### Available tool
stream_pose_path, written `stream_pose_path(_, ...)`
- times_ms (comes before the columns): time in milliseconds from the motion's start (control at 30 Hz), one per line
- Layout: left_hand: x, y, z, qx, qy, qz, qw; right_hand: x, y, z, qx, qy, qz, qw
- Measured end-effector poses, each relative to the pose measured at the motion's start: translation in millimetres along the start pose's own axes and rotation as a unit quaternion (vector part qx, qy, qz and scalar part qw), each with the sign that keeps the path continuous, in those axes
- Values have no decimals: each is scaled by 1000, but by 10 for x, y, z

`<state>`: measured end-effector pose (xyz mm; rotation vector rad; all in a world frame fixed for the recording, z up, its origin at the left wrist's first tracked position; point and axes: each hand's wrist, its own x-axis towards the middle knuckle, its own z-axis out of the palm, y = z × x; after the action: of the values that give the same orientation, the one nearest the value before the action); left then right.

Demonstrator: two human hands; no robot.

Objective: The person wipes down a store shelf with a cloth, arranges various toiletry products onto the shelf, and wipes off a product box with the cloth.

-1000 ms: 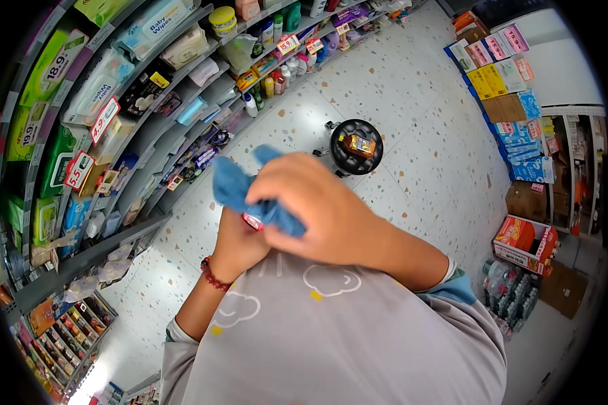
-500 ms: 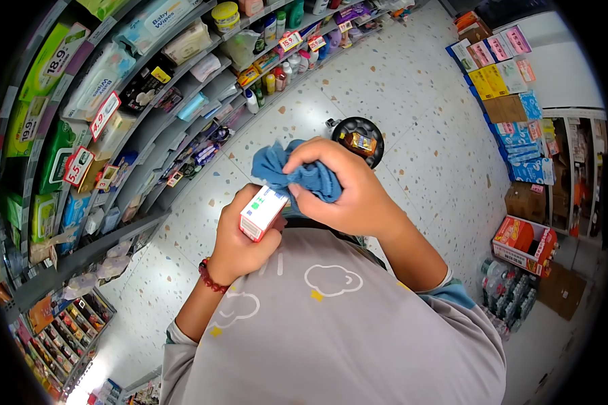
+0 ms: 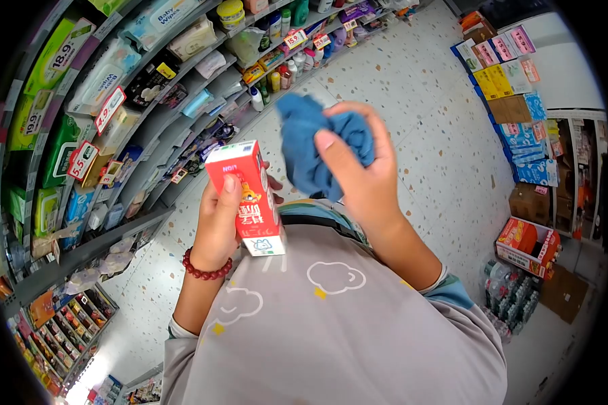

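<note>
A slim red and white carton [image 3: 251,196], printed with "LION" and a cartoon figure, is gripped in my left hand [image 3: 217,223]. The thumb presses on its broad red face while the other fingers wrap behind it. My right hand [image 3: 368,169] clutches a crumpled blue cloth [image 3: 311,145], thumb on top. Cloth and carton are apart, the cloth to the right of the carton and a little higher in view. A red bead bracelet [image 3: 207,266] circles my left wrist.
Shelves of wipes packs [image 3: 106,75] and bottles curve along the left, with price tags [image 3: 82,160] on their edges. At the right stand stacked boxes [image 3: 510,101], an open red carton [image 3: 527,246] and a pack of plastic bottles [image 3: 510,290]. Speckled floor tiles [image 3: 425,162] lie between.
The carton has turned from showing its white end to showing its red face. My right hand has lifted the cloth off the carton and moved slightly right. The black round stool is now hidden.
</note>
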<state>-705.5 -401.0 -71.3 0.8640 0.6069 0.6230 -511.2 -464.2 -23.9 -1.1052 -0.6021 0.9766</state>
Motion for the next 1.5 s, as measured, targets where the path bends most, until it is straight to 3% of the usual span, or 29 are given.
stream_pose_path(133,-16,59,116,-44,49,-50,997,-1,-40,75,-119,-38,-115,985)
stream_pose_path(167,-42,95,182,-47,50,-44,997,68,41,60,-237,-86,-253,934)
stream_pose_path(200,-27,64,194,-47,50,-44,997,85,54,103,-284,-128,-284,907)
stream_pose_path(267,15,-27,178,-25,79,25,996,6,127,193,-314,-166,-278,893)
stream_pose_path(400,-25,-68,109,-41,60,30,997,-52,198,191,-339,-205,-298,869)
stream_pose_path(567,-14,71,214,11,90,-63,994,165,215,182,-351,-135,-341,862)
stream_pose_path(667,27,-7,122,0,55,45,997,-21,143,243,-360,-205,-329,849)
stream_pose_path(800,38,-60,-81,2,56,46,997,-145,229,196,-320,-299,-296,849)
stream_pose_path(867,21,-87,-83,-16,56,34,998,8,254,176,-318,-284,-292,856)
stream_pose_path(933,32,28,52,-31,88,-43,995,166,263,191,-357,-170,-355,847)
stream_pose_path(1000,79,91,87,-41,95,-48,993,142,241,261,-344,-141,-345,862)
stream_pose_path(1067,130,42,-13,12,77,53,996,42,192,301,-337,-201,-335,857)
stream_pose_path(1133,141,77,-50,-12,79,36,996,-100,222,300,-326,-231,-323,858)
stream_pose_path(1200,166,134,29,-1,178,67,982,-224,217,304,-287,-308,-266,867)
stream_pose_path(1267,143,217,-18,24,159,46,986,-296,193,279,-274,-339,-250,865)
stream_pose_path(1333,210,269,-19,-33,216,-58,974,-373,185,247,-272,-398,-215,850)
stream_pose_path(1500,205,121,-64,-69,220,-109,967,-358,198,181,-282,-418,-218,835)
